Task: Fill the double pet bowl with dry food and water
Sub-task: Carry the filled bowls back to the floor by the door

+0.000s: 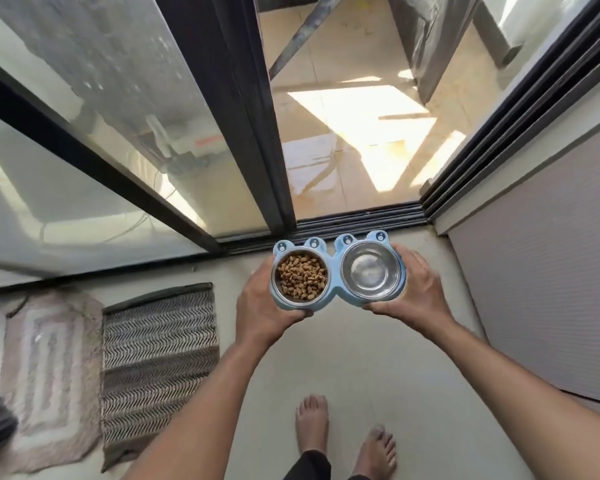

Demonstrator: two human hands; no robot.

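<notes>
I hold the light-blue double pet bowl (335, 273) level in the air in front of me, above the floor near a door sill. Its left steel dish holds brown dry food (302, 277). The right steel dish (372, 271) shines; whether it holds water I cannot tell. My left hand (262, 306) grips the holder's left end, thumb along the front edge. My right hand (418, 289) grips the right end the same way.
An open sliding door with a dark track (357, 221) leads to a sunlit tiled balcony (361, 140). A glass panel (125, 133) stands at the left. Two floor mats (158, 362) lie at the lower left. A wall (541, 289) runs along the right. My bare feet (312, 424) are below.
</notes>
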